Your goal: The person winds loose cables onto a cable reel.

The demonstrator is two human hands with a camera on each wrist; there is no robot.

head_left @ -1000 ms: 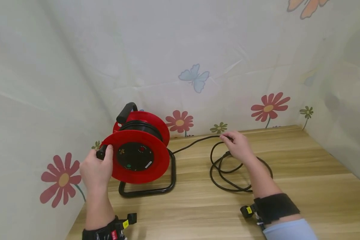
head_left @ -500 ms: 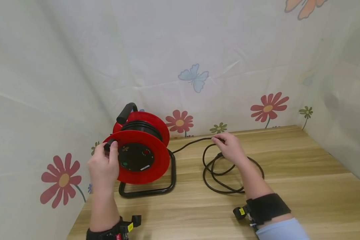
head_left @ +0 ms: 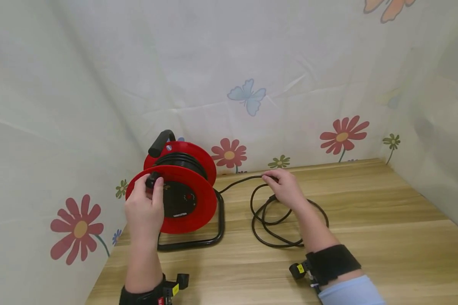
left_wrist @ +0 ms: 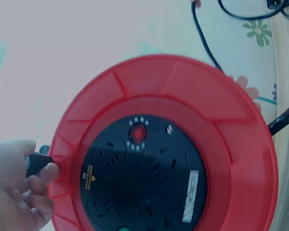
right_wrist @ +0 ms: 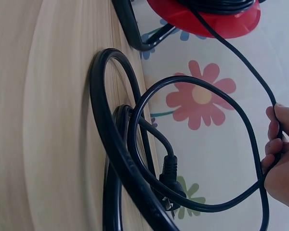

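A red cable reel (head_left: 183, 195) (left_wrist: 168, 144) on a black tube stand (head_left: 198, 241) sits at the back left of the wooden table (head_left: 366, 237). My left hand (head_left: 145, 209) (left_wrist: 17, 187) grips the black crank knob (head_left: 152, 181) (left_wrist: 37, 163) on the reel's front flange. My right hand (head_left: 284, 186) (right_wrist: 279, 159) pinches the black cable (head_left: 240, 181) (right_wrist: 241, 67) that runs from the reel. Loose loops of cable (head_left: 275, 228) (right_wrist: 120, 159) lie on the table under that hand, with the plug (right_wrist: 171, 185) among them.
Flower-and-butterfly sheeting (head_left: 248, 97) walls the table on the left, back and right. The reel's black carry handle (head_left: 160, 142) stands up at the top. Bare wood shows to the right (head_left: 397, 212) and in front.
My left hand has carried the crank knob up and to the right around the flange. My right hand has slid left toward the reel with the cable, and the loops have shifted left.
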